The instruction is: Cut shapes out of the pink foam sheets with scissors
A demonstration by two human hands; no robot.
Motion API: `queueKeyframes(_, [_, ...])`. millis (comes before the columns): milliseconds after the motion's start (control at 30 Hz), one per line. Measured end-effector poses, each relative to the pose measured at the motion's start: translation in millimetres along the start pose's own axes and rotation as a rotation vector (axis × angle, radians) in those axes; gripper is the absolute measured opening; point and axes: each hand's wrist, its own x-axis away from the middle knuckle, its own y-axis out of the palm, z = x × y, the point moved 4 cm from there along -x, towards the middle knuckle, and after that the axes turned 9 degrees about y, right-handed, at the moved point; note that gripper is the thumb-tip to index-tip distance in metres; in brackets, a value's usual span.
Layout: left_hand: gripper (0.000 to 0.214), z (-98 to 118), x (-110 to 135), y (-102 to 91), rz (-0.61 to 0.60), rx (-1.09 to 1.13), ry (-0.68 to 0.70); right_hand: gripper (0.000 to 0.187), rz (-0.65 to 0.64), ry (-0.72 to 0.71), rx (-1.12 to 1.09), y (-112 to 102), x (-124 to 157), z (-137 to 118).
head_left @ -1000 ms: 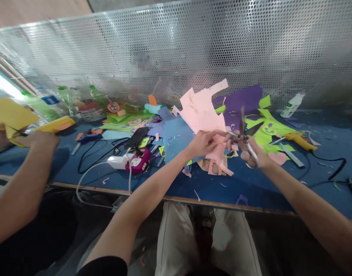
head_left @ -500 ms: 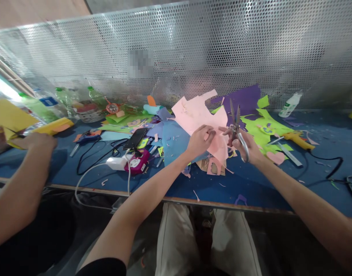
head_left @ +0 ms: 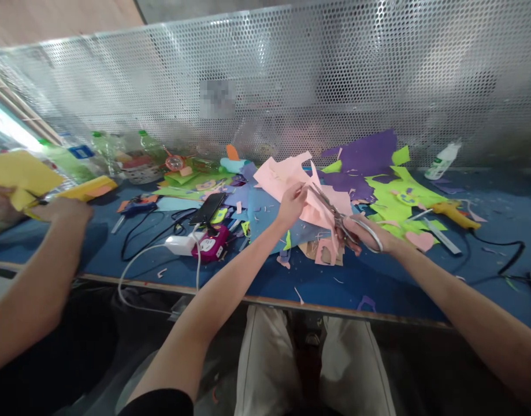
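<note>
My left hand (head_left: 292,201) pinches a ragged pink paper sheet (head_left: 282,173) and holds it above the blue table (head_left: 317,283). My right hand (head_left: 363,234) grips metal scissors (head_left: 332,212); their blades point up and left into the pink sheet, close to my left fingers. Below the hands lie pink offcuts with cut-out holes (head_left: 326,252) and a blue sheet (head_left: 260,211).
Purple (head_left: 369,153) and lime green (head_left: 397,196) paper lie at the right, with a yellow glue gun (head_left: 451,212), a ruler and a white bottle (head_left: 441,160). A phone (head_left: 208,207), charger and cables sit at the left. Another person's hands (head_left: 52,209) hold yellow paper (head_left: 20,173) at the far left.
The scissors swung from pointing upright to pointing left into the pink sheet. My left hand shifted slightly left and up with the paper, which now droops lower.
</note>
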Motion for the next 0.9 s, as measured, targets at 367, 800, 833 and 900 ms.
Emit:
queueKeyframes(367, [0.028,7.4,-5.9,-8.6,0.04,0.056,0.119,0.069,0.019,0.158,-0.04,-1.8,-3.0,13.3])
queueKeyframes(800, [0.04,24.5,-1.6,-8.4,-0.035,-0.148,0.247,0.07,-0.137,0.168,-0.237,3.9,7.3,-4.4])
queueKeyframes(833, [0.04,24.9,-1.5,-8.1,-0.037,-0.15,0.25,0.07,-0.129,0.16,-0.232,4.1,7.6,-5.1])
queueKeyframes(900, [0.04,24.8,-1.6,-7.8,-0.036,-0.151,0.252,0.068,-0.125,0.153,-0.225,4.9,7.6,-5.5])
